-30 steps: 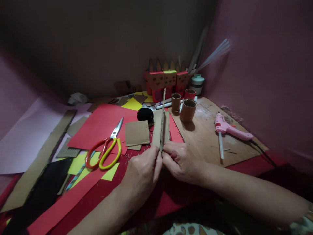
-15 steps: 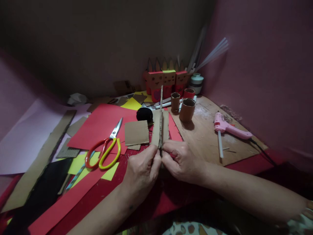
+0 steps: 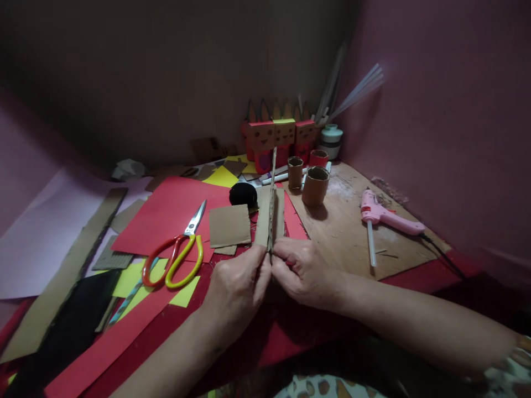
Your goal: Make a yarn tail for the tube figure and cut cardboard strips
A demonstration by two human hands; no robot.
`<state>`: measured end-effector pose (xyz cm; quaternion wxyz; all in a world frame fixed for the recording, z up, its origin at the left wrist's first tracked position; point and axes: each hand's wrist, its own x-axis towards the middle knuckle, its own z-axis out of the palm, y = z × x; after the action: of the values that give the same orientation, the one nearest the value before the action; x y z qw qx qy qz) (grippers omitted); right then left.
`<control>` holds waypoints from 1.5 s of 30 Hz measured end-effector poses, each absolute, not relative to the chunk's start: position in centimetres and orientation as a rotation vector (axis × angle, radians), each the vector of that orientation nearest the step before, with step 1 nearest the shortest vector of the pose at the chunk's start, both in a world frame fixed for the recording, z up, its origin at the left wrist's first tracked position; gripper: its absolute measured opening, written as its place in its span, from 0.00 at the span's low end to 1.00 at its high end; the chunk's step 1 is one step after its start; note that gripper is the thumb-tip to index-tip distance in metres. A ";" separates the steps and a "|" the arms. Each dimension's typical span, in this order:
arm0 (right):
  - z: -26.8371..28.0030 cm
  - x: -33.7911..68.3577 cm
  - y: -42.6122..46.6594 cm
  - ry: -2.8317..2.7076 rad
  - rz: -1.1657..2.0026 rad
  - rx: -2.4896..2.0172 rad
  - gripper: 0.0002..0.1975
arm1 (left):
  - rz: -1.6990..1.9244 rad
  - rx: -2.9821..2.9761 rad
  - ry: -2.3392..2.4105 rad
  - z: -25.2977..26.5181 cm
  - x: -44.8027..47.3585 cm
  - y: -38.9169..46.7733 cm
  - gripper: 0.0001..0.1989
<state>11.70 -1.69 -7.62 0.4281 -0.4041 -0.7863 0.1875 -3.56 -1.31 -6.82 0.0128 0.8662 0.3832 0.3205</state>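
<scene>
Between my two hands a cardboard strip stands on edge, pointing away from me. My left hand pinches its near end from the left side. My right hand is closed on the same end from the right, knuckles almost touching the left ones. Beneath the strip lies a flat cardboard piece. Left of it rest a square cardboard piece and a black ball of yarn. My fingers hide the strip's near end.
Scissors with red and yellow handles lie on red paper at left. At right a pink glue gun lies on a board. Cardboard tubes, decorated boxes and a turquoise-lidded jar stand behind.
The whole view has shifted slightly, so things sit a little further left. Both hands keep their pinch on the cardboard strip, with hardly any movement.
</scene>
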 end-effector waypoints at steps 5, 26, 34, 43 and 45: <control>-7.3 11.5 -1.8 -1.878 0.512 -1.017 0.12 | 1.133 2.479 1.285 -6.6 -3.1 -1.7 0.08; -8.2 11.3 -1.4 -1.954 0.364 -0.870 0.12 | 1.010 2.433 1.295 -6.5 -3.4 -1.1 0.09; -7.5 11.2 -1.8 -1.856 0.527 -0.975 0.13 | 1.099 2.387 1.368 -6.2 -3.5 -1.5 0.10; -7.8 11.2 -1.5 -1.878 0.526 -0.988 0.13 | 0.997 2.262 1.361 -6.2 -3.6 -1.2 0.09; -7.9 11.2 -1.5 -1.915 0.484 -0.934 0.12 | 0.959 2.294 1.378 -6.3 -3.6 -1.1 0.08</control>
<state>11.17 -1.48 -7.86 0.4601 -0.3795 -0.7782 0.1966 -3.57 -1.13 -6.30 0.1489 0.7981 0.4792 0.3336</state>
